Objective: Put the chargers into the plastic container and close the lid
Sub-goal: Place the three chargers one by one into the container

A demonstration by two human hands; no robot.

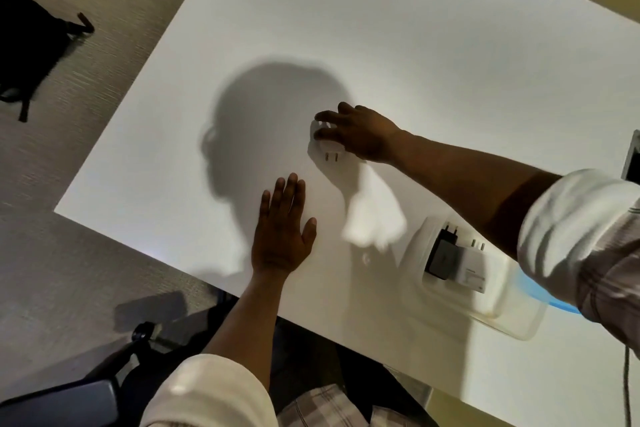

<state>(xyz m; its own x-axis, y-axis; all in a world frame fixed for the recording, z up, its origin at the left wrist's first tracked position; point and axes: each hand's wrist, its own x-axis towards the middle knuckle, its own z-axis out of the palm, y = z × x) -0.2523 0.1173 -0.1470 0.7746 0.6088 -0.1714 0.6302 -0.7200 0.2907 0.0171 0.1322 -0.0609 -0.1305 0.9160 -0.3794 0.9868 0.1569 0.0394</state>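
The right hand (360, 135) reaches out over the middle of the white table (415, 45), its fingers curled down around a small white charger (329, 146); the charger is a rounded white block with two short metal prongs pointing back toward the person, and it lies on or just above the table surface under the fingertips; which of the two cannot be told. The left hand (282, 236) lies flat on the table at about seven o'clock from that charger, palm down, fingers spread and straight, holding nothing.

At about four o'clock from the white charger, near the table's near edge, sits the clear plastic container (485, 305), open-topped, a shallow rectangular tub with rounded corners; inside it lie a black charger (445, 255) with two round pins pointing away from the person, and just beside it at three o'clock a flat white charger (472, 270) with metal pins; the white one carries small grey print on its face, too fine and blurred to read. A strip of blue (540, 291) shows at the container's far side, partly under the right sleeve; what it is cannot be told.
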